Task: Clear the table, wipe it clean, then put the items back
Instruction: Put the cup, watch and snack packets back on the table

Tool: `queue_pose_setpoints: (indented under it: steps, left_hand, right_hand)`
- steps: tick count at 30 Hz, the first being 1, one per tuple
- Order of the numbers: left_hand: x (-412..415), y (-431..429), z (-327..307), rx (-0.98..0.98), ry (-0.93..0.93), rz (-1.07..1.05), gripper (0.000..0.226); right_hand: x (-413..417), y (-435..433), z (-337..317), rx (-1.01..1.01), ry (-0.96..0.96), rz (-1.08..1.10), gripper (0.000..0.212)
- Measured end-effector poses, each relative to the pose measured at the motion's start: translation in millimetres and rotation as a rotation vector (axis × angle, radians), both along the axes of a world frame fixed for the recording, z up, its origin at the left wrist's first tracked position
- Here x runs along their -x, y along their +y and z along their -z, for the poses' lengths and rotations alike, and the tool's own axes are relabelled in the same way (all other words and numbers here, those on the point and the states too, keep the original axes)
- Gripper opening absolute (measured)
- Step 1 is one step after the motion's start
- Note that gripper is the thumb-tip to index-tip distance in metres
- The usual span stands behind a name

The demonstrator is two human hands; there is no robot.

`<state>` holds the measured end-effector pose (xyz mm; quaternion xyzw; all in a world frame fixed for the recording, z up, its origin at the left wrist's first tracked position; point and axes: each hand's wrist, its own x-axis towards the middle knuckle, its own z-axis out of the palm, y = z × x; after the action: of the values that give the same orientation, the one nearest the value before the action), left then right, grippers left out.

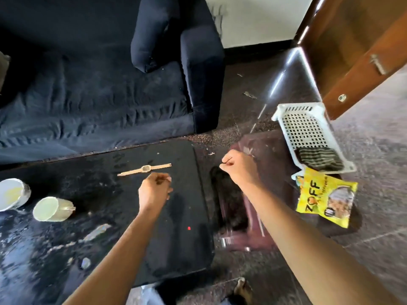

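Gold wristwatch (144,169) flat on the black desk (180,238), strap stretched out straight, just beyond the knuckles of the left grip (154,188); apart from it by a narrow strip of desk, not touching; left grip curled into a loose fist above the desk, nothing seen inside it, though too blurred for certainty; right grip (239,167) curled tight as well, raised off the desk's right edge over a low maroon stool (273,155), well apart from the watch; contents, if any, impossible to tell.

Desk top glossy and dirty: pale smears, crumbs, wet-looking streaks toward the near left; one small red speck (189,228) near the left forearm. Dark blue sofa (88,95) right behind the desk, with a cushion (154,29) propped against its armrest; speckled stone floor (374,150) to the right, with a brown wooden door (363,51) over it at the far right.

By count: one wristwatch; two pale cups (13,193) (52,209), both tipped on their sides at the desk's left end, mouths toward the camera; one white perforated basket (306,126) at the stool's far right, holding one dark striped cloth (319,158) at its near end; one yellow snack packet (326,199) just beside the basket's near end; two grips.
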<state>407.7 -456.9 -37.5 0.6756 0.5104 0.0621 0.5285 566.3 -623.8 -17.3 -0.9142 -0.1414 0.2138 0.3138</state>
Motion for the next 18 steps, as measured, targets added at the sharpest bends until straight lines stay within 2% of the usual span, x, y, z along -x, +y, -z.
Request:
queue_pose_setpoints:
  steps: [5, 8, 10, 14, 17, 18]
  left_hand:
    - [-40, -156, -2, 0.142, -0.076, 0.221, 0.007]
    - [-69, -230, 4, 0.23, -0.085, 0.32, 0.016]
    - [-92, -266, 6, 0.247, -0.042, 0.343, 0.028]
    - [-121, -310, 21, 0.553, 0.032, 0.215, 0.059]
    - [-123, -333, 40, 0.705, 0.014, 0.086, 0.092]
    - [-121, -337, 44, 0.746, -0.003, 0.019, 0.094]
  right_hand:
    - [-24, -151, -39, -0.011, -0.116, 0.094, 0.009]
    - [-47, -233, -40, 0.051, -0.165, 0.224, 0.01]
    - [-64, -274, -31, 0.133, -0.14, 0.26, 0.021]
    - [-82, -308, -7, 0.342, -0.017, 0.043, 0.061]
    - [-85, -311, 2, 0.4, -0.021, 0.012, 0.069]
    - [-87, -310, 4, 0.398, -0.018, 0.015, 0.066]
